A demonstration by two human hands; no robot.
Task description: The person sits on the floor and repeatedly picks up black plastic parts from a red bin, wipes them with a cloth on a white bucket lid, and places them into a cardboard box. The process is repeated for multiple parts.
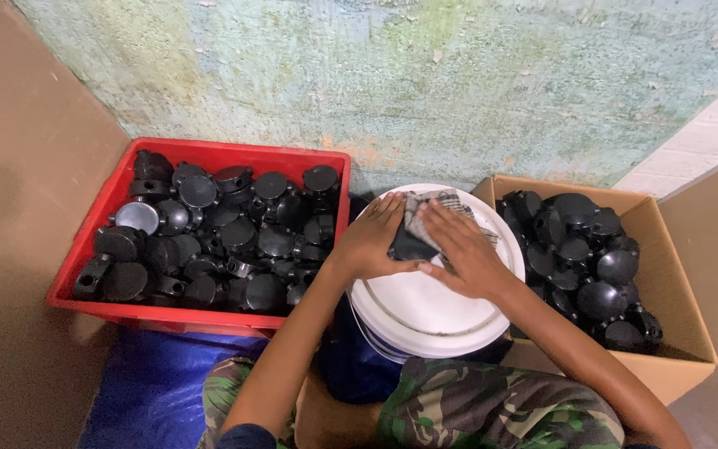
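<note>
We are wiping a black round plastic part [411, 246] with a checked cloth [435, 203] on top of the white bucket lid [425, 312] between our knees. Our left hand [373, 237] cups the part from the left, fingers together and curled against it; our right hand [460, 249] lies over the cloth, fingers flat and close, pressing it onto the part. The red crate [101, 218] on the left is heaped with like black parts, and the cardboard box [673, 287] on the right holds more. By our judgement the cleaning step is under way; the next move calls for turning the part under the cloth without losing grip.
</note>
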